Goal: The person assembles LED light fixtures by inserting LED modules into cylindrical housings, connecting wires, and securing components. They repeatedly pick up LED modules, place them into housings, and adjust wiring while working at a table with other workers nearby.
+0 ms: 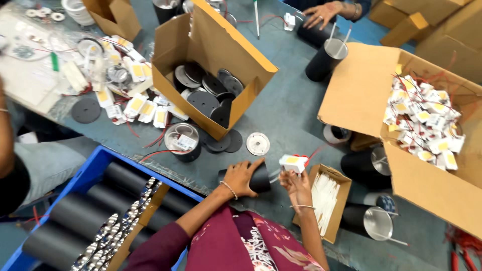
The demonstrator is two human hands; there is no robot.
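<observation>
From the head camera, the person's left hand [242,176] is curled over a black cylinder housing [259,178] lying on its side on the grey counter [291,108], fingers wrapped over its top and gripping it; the cylinder's long axis runs roughly left to right, its far end pointing toward the right hand. The right hand [297,184] is raised just beside it, fingertips pinching a small white driver module [292,162] with a yellow label, which sits above the fingers with red wires [312,153] trailing off to the upper right. Just right of that hand stands a small open carton of white cable ties [325,198]. Three more black cylinders stand or lie on the right side near a large cardboard box [361,95] heaped with many white modules, too many to count. An open box of black round discs [211,95] sits at the centre, with one white round disc [258,143] on the counter before it. A blue crate [95,168] at lower left holds several black tubes. Another person's hand [321,12] rests at the far edge.
</observation>
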